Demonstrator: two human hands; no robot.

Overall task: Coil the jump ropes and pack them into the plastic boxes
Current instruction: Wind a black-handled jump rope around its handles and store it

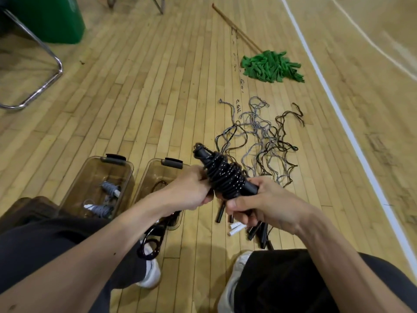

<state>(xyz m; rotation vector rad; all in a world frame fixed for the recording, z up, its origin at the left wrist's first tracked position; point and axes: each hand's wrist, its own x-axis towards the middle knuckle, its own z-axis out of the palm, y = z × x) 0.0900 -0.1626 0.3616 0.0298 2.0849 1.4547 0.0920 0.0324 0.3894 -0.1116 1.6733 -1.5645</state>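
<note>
The right hand (pixel 266 205) is gripping the handles of the black speckled jump rope (pixel 223 175) above the floor (pixel 158 98); the left hand (pixel 191 188) is pinching its cord. Pulling each wrap snug should keep it neat.

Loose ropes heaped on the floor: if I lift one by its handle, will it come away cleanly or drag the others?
Probably drags: the loose ropes are thin, limp cords crossing one another repeatedly. The handles look rigid and round, so they may roll on the smooth floor when nudged.

Black jump rope (pixel 222 175) flecked white, grey coiled ropes (pixel 106 199), seemingly brown-tinted boxes (pixel 90 177), green mop (pixel 272 66)
</note>
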